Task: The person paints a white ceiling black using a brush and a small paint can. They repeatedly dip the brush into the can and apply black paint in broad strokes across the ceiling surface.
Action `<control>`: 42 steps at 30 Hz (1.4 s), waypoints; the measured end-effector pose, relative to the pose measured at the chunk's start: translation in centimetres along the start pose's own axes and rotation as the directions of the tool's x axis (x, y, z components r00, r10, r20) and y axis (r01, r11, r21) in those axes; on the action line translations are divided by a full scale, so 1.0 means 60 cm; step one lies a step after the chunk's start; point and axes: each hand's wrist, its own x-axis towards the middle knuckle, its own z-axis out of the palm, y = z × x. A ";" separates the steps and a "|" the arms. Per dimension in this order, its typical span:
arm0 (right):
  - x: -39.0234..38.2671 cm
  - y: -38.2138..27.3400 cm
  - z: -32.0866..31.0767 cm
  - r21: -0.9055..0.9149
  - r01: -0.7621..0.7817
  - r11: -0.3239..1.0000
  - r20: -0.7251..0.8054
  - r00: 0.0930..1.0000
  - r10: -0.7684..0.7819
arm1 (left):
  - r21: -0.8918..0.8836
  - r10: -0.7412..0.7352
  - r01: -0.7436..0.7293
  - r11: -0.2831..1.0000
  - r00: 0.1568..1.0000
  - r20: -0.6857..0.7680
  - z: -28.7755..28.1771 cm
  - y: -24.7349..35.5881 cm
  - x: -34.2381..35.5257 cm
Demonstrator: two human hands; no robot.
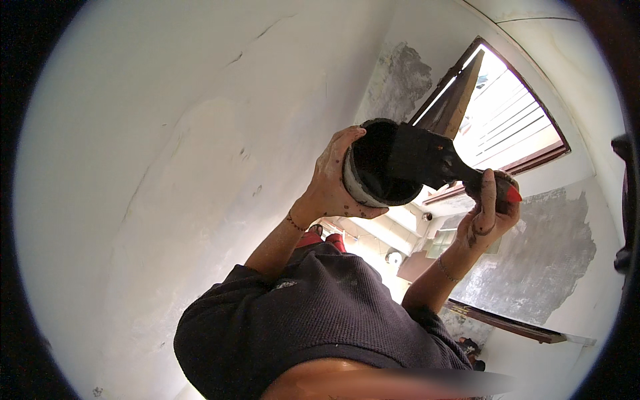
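Left hand [333,183] clenches a tilted black pot [380,167], mouth turned toward 3 o'clock, likely for reach. Right hand [490,210] grips a wide scraper [427,157], blade inside.

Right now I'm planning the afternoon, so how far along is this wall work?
Done: the broad wall looks smoothly coated and pale. In hand: the left hand grips a dark round container while the right hand dips a wide scraper with a red-tipped handle into it. Left: bare grey patches beside the window remain uncoated.
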 end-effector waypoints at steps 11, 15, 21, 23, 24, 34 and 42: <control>0.006 0.020 -0.011 0.207 -0.092 0.974 -0.134 0.984 0.121 | 0.033 -0.076 0.075 0.997 0.997 0.006 -0.005 -0.001 -0.017; -0.006 0.011 -0.011 0.015 -0.069 0.998 -0.127 0.989 0.070 | -0.037 -0.137 0.137 0.990 0.991 -0.007 -0.003 -0.009 -0.026; -0.035 0.022 0.006 0.049 0.091 0.995 -0.008 0.996 -0.091 | -0.070 -0.036 0.035 0.997 0.999 -0.004 -0.005 -0.012 -0.026; -0.037 0.039 0.015 -0.032 0.078 0.996 0.133 0.988 -0.073 | -0.088 -0.091 0.092 0.992 0.996 0.022 -0.019 -0.034 -0.020; -0.039 0.046 0.017 -0.106 0.067 0.992 0.234 0.971 -0.041 | -0.135 -0.137 0.143 0.981 0.989 0.053 -0.022 -0.044 -0.017; -0.044 0.008 0.020 -0.256 0.371 0.892 0.500 0.841 -0.206 | -0.063 -0.001 0.003 0.998 0.999 0.043 -0.022 -0.024 -0.019; -0.047 -0.035 0.010 -0.220 0.402 0.889 0.521 0.819 -0.241 | -0.251 -0.097 0.115 0.961 0.992 0.082 -0.011 -0.036 -0.037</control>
